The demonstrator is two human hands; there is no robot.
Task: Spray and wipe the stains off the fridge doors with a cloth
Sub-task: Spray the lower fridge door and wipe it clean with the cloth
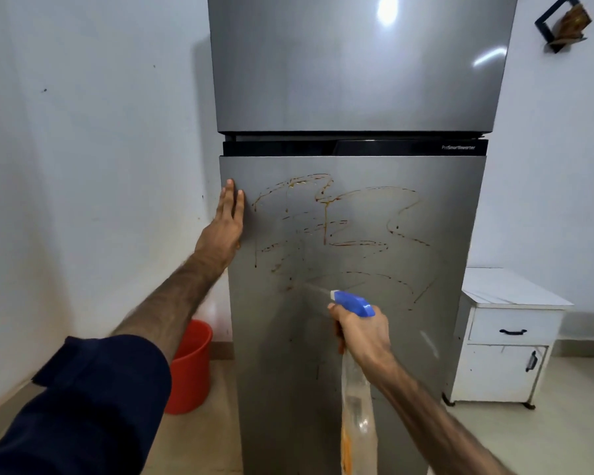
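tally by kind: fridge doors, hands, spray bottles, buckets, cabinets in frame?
Fridge doors: 2, upper door and stained lower door
Hands: 2, left hand flat on the lower door, right hand on the bottle
Spray bottles: 1, spray bottle
Buckets: 1, red bucket
Cabinets: 1, white cabinet
Total: 7

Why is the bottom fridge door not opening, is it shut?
Shut. The lower door lies flush under the black strip, no gap showing, and the left hand presses flat on its edge.
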